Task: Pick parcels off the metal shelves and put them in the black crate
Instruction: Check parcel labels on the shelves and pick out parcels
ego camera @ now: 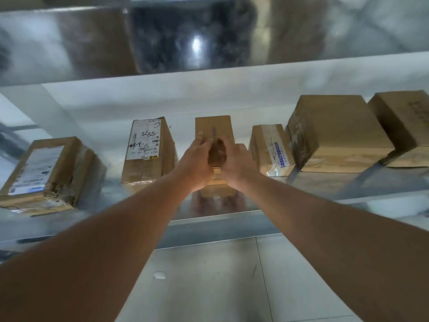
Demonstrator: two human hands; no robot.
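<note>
Several brown cardboard parcels stand in a row on a shiny metal shelf point(232, 219). Both my arms reach forward to the narrow upright parcel point(213, 126) in the middle. My left hand point(196, 162) clasps its left side and my right hand point(235, 162) clasps its right side, so its lower front is hidden. Left of it stands a taped parcel with a handwritten label point(148, 149). Further left lies a flat labelled parcel point(46, 173). The black crate is not in view.
Right of my hands stand a small taped parcel point(270, 149), a large plain box point(336, 133) and another box point(404, 126) at the frame's right edge. An upper metal shelf point(209, 36) hangs overhead. Pale tiled floor point(209, 287) shows below the shelf edge.
</note>
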